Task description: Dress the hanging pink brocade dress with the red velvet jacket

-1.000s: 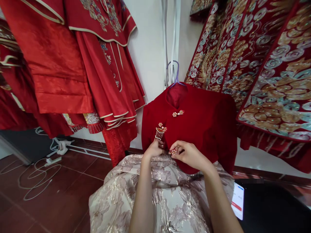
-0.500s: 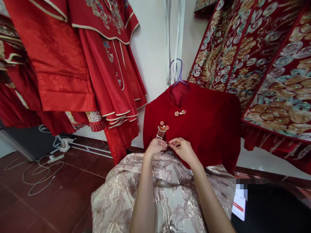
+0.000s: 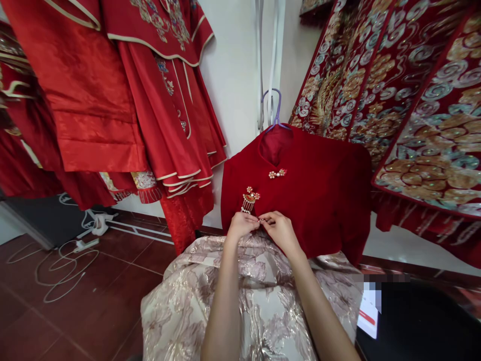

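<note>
A dark red velvet jacket (image 3: 319, 195) hangs on a purple hanger (image 3: 273, 108) in front of me. A pearl clasp (image 3: 277, 173) closes its collar, and a tasselled gold brooch (image 3: 249, 198) sits lower on the front flap. My left hand (image 3: 240, 224) and my right hand (image 3: 277, 228) meet just below that brooch. Both pinch a small pearl-and-gold fastener (image 3: 262, 219) on the jacket's front edge, fingers pressed together. The fastener is mostly hidden by my fingertips.
A pale gold brocade fabric (image 3: 259, 296) lies under my forearms. Red embroidered garments (image 3: 124, 95) hang at the left, patterned red-and-gold cloth (image 3: 409, 95) at the right. White cables (image 3: 63, 255) trail over the brown tiled floor. A white card (image 3: 370, 311) lies on a dark surface at the lower right.
My hands have drawn together and risen slightly; the right hand went from loosely holding the fastener to pinching it against the left. The view shifted a little.
</note>
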